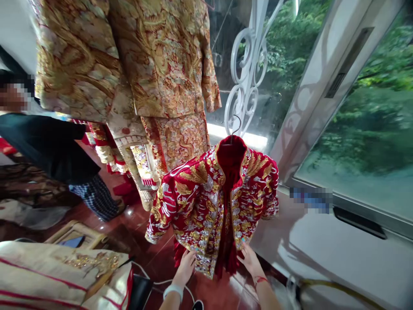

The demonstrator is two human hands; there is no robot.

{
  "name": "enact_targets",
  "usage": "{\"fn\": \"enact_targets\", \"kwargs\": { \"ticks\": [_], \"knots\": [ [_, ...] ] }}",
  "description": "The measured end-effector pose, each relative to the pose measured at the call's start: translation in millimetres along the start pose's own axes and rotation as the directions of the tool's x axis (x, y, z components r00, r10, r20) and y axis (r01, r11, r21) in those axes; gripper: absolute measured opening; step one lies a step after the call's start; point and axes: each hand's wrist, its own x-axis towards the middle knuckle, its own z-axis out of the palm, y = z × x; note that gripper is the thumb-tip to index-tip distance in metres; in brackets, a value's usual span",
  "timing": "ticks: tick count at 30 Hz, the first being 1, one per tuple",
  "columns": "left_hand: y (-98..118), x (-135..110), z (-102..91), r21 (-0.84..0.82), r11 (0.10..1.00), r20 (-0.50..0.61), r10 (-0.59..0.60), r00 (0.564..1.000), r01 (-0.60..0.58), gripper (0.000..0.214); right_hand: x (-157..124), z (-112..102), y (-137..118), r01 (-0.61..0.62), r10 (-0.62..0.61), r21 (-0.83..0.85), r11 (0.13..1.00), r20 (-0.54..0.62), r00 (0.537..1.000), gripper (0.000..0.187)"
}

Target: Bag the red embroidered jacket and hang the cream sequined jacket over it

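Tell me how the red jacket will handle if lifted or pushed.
The red jacket will probably feel heavy for its size, given the dense gold and silver embroidery. Its thickly stitched front panels look fairly stiff, spreading out broadly. On a hanger with one thin hook, it would likely swing or twist.

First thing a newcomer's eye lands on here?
Probably the red jacket with gold and silver embroidery, mid-picture on a hanger, with the left hand and right hand at its lower front edges. Next, the large gold garments hanging above and to its left, then the bright green foliage outside the window on the right.
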Motion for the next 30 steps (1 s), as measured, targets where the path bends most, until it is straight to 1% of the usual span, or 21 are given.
{"fn": "enact_targets", "kwargs": {
  "ticks": [1,2,4,5,7,8,9,10,12,13,15,17,19,20,22,25,26,27,28,30],
  "knots": [
    [2.6,1.4,1.3,-0.087,0.994,0.021,-0.063,0.998,0.064,0.023,0.7,2.2,1.6,-0.014,0.014,0.013,1.0,0.011,1.0,0.05],
    [4.2,0.1,3.2,-0.134,0.986,0.047,-0.098,0.994,0.104,0.024,-1.3,2.9,3.4,-0.03,0.029,0.014,0.999,0.028,0.999,0.048],
    [4.8,-10.1,10.2,-0.284,0.936,0.126,-0.178,0.976,0.207,0.025,-13.7,2.0,8.0,-0.076,0.074,0.029,0.997,0.07,0.995,0.044],
    [4.7,-18.3,15.4,-0.385,0.88,0.176,-0.224,0.958,0.277,0.025,-23.7,1.7,10.2,-0.106,0.102,0.031,0.994,0.1,0.99,0.042],
    [6.1,-38.0,27.6,-0.57,0.7,0.301,-0.309,0.902,0.43,0.025,-48.2,4.0,13.2,-0.171,0.165,0.017,0.985,0.169,0.972,0.04],
    [8.4,-48.2,33.9,-0.627,0.605,0.36,-0.334,0.871,0.491,0.027,-61.3,7.0,13.8,-0.199,0.196,-0.008,0.98,0.219,0.956,0.039],
    [11.8,-57.8,39.7,-0.657,0.537,0.402,-0.343,0.849,0.529,0.029,-74.4,11.1,14.0,-0.222,0.225,-0.043,0.974,0.274,0.935,0.038],
    [16.1,-66.2,44.5,-0.667,0.512,0.422,-0.34,0.841,0.542,0.031,-86.8,15.8,13.9,-0.233,0.244,-0.074,0.97,0.322,0.915,0.037],
    [26.0,-78.2,50.6,-0.682,0.499,0.428,-0.32,0.846,0.534,0.032,-109.0,25.3,14.5,-0.211,0.222,-0.071,0.975,0.392,0.893,0.033],
    [30.8,-81.8,51.8,-0.692,0.496,0.419,-0.314,0.852,0.524,0.031,-118.4,29.6,15.4,-0.188,0.185,-0.035,0.982,0.408,0.894,0.032],
    [38.7,-85.2,51.4,-0.704,0.491,0.408,-0.314,0.858,0.514,0.026,-132.7,36.8,18.2,-0.136,0.101,0.061,0.989,0.399,0.911,0.029],
    [44.0,-86.3,48.8,-0.7,0.495,0.413,-0.308,0.857,0.515,0.022,-140.7,42.8,21.2,-0.111,0.061,0.105,0.988,0.391,0.918,0.03],
    [48.0,-87.7,45.8,-0.693,0.508,0.423,-0.287,0.86,0.511,0.022,-143.6,47.3,22.4,-0.115,0.069,0.092,0.989,0.399,0.914,0.029],
    [50.0,-88.9,44.4,-0.689,0.518,0.426,-0.275,0.862,0.507,0.024,-144.1,48.6,22.1,-0.097,0.057,0.079,0.992,0.405,0.912,0.029],
    [54.4,-91.8,42.2,-0.681,0.537,0.432,-0.256,0.865,0.499,0.027,-144.6,48.9,19.5,-0.024,-0.003,0.06,0.998,0.407,0.914,0.027],
    [61.2,-96.4,40.4,-0.677,0.542,0.441,-0.244,0.864,0.498,0.033,-147.3,48.2,12.9,0.165,-0.165,0.034,0.986,0.385,0.908,0.029],
    [63.3,-97.6,40.1,-0.68,0.542,0.436,-0.244,0.866,0.495,0.033,-148.7,49.1,10.7,0.186,-0.182,0.027,0.982,0.382,0.906,0.028],
    [65.0,-98.6,39.8,-0.679,0.548,0.427,-0.246,0.87,0.488,0.033,-150.3,51.0,8.6,0.177,-0.173,0.026,0.984,0.386,0.906,0.028],
    [66.6,-99.5,39.5,-0.675,0.562,0.413,-0.25,0.876,0.479,0.032,-151.8,53.8,6.7,0.14,-0.144,0.037,0.989,0.395,0.908,0.029],
    [69.2,-100.9,38.8,-0.654,0.612,0.366,-0.259,0.894,0.445,0.028,-154.7,60.9,3.0,0.024,-0.057,0.084,0.996,0.419,0.906,0.031]
  ]
}}
